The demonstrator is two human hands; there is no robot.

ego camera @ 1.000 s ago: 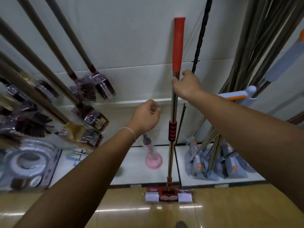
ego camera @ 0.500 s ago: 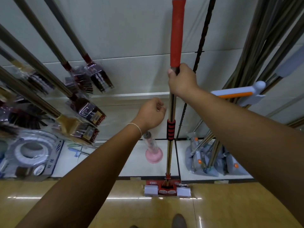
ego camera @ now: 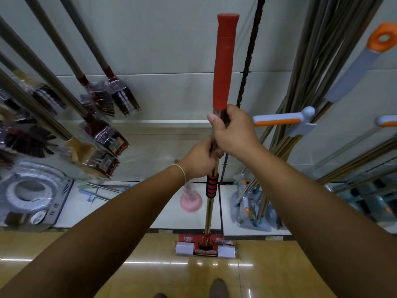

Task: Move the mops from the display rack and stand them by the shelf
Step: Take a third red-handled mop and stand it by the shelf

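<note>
A mop [ego camera: 224, 61] with a red grip on a metal pole stands upright before me. Its red and white head [ego camera: 205, 247] rests on the wooden floor at the foot of the shelf [ego camera: 167, 220]. My right hand [ego camera: 233, 131] grips the pole just under the red grip. My left hand [ego camera: 200, 159] grips the pole right below it, above a red and black sleeve [ego camera: 212, 184]. A bundle of other mops [ego camera: 322, 61] leans against the white wall panel at the right, their bagged heads [ego camera: 251, 209] on the shelf.
Long-handled brushes [ego camera: 101, 134] hang slanting at the left above a packaged hose coil [ego camera: 30, 192]. A pink plunger [ego camera: 191, 201] stands on the low shelf behind the pole. A black notched rail [ego camera: 249, 52] runs up the wall. My shoes [ego camera: 218, 289] show at the bottom edge.
My left hand, which hung beside the pole holding nothing, has moved right and closed round it under my right hand. The mop has stayed upright on the floor.
</note>
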